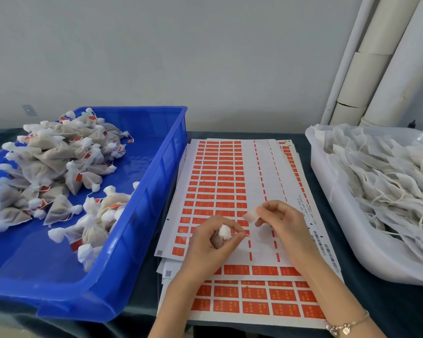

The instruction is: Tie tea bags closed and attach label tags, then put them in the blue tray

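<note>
My left hand [211,245] grips a small tea bag [222,234] with its white gathered top sticking up between the fingers, above the label sheets [220,181]. My right hand [279,219] pinches a pale label tag [251,214] just to the right of the bag, close to it. Sheets of orange stickers lie stacked in the middle of the table, some columns peeled bare. The blue tray [166,152] on the left holds a heap of tied, tagged tea bags [59,172].
A white tub [327,191] at the right is full of untied tea bags [388,179] with loose strings. White pipes [376,69] lean in the back right corner. A dark cloth covers the table. A bracelet [347,325] is on my right wrist.
</note>
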`<state>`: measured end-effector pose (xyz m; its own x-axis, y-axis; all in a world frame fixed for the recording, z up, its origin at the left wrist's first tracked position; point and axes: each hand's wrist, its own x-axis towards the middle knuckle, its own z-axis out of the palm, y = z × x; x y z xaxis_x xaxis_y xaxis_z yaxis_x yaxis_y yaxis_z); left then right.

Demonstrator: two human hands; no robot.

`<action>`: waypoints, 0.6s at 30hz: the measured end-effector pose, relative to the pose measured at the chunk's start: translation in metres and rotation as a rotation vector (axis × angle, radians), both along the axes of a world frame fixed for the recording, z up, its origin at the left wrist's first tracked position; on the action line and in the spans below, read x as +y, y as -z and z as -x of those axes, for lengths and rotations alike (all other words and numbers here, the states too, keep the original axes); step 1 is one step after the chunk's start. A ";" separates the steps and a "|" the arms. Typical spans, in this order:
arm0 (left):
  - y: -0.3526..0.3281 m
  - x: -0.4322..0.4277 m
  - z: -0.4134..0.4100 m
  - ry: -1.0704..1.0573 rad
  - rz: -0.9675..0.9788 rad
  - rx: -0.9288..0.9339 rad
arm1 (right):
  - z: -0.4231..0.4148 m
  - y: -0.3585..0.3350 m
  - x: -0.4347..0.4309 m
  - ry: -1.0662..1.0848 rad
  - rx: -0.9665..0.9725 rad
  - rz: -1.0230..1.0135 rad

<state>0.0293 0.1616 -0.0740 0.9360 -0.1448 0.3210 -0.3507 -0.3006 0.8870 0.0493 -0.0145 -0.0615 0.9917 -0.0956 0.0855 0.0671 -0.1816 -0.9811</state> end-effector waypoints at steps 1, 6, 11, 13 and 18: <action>0.000 0.000 0.000 0.011 0.003 0.000 | 0.001 0.001 0.000 -0.032 -0.014 0.000; -0.001 -0.001 0.001 0.034 0.022 -0.012 | 0.004 0.002 0.004 -0.176 0.002 0.044; 0.001 -0.001 0.000 0.009 0.012 -0.004 | 0.004 0.002 0.004 -0.207 0.031 0.032; 0.001 -0.001 0.000 -0.009 0.002 0.001 | 0.004 0.001 0.003 -0.213 0.033 0.026; -0.001 0.000 -0.001 -0.034 -0.005 0.008 | 0.005 0.000 0.002 -0.219 0.041 0.001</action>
<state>0.0299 0.1612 -0.0734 0.9429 -0.1147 0.3128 -0.3331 -0.3162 0.8883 0.0440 -0.0123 -0.0612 0.9915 0.1224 0.0446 0.0650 -0.1682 -0.9836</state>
